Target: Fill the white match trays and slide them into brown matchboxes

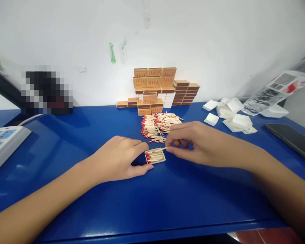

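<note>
A small white matchbox tray (156, 163) lies on the blue table, partly filled with red-tipped matches (155, 156). My left hand (124, 156) grips the left end of this tray between thumb and fingers. At the tray's right side, my right hand (185, 140) pinches a match (164, 148) by its end, the stick reaching over the tray's far right corner. Just beyond, a loose pile of red-tipped matches (159, 125) spreads over the table, partly hidden by my right hand.
Behind the pile, stacked orange matchboxes (154, 82) lean near the wall. Folded white paper pieces (235, 105), a clear plastic bottle (259, 101) and a dark phone (289, 140) are on the right. A white power strip (11, 145) lies at left on the blue table (152, 203).
</note>
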`<state>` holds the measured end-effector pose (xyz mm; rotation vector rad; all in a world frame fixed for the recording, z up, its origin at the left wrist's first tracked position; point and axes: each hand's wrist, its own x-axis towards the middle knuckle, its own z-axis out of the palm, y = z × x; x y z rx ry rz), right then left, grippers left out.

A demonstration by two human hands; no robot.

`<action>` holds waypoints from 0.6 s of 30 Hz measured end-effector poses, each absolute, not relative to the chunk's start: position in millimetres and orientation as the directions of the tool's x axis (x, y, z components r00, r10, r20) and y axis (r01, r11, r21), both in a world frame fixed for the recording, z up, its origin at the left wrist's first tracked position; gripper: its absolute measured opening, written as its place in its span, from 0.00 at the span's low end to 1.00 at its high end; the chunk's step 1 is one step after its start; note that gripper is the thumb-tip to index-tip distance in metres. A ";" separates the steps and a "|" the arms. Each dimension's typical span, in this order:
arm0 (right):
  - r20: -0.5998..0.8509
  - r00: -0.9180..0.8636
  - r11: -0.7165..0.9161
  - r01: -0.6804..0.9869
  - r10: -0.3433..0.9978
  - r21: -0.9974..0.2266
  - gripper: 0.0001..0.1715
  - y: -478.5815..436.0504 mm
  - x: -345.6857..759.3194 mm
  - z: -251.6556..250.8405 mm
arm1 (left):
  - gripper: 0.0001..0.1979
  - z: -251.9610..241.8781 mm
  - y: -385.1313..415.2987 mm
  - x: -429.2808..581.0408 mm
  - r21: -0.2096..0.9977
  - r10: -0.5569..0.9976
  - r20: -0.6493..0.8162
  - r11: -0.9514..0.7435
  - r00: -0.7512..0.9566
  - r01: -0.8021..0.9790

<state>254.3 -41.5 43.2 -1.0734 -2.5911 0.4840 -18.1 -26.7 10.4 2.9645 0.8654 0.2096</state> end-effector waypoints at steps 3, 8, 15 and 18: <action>0.070 -0.717 0.664 0.598 0.693 -0.450 0.06 -44.0 250.9 42.6 | 0.16 10.8 -26.9 -17.9 0.080 0.534 0.122 -0.845 0.837 0.528; 0.071 -0.716 0.666 0.602 0.694 -0.442 0.07 -47.5 244.6 40.4 | 0.16 10.2 -26.4 -17.8 0.078 0.528 0.134 -0.849 0.839 0.522; 0.030 -0.729 0.674 0.616 0.684 -0.407 0.06 -50.5 240.1 36.6 | 0.16 9.3 -26.3 -18.9 0.080 0.520 0.145 -0.854 0.842 0.514; 0.068 -0.708 0.668 0.626 0.703 -0.402 0.05 -51.2 240.7 36.6 | 0.17 9.9 -26.5 -18.8 0.070 0.519 0.150 -0.854 0.841 0.515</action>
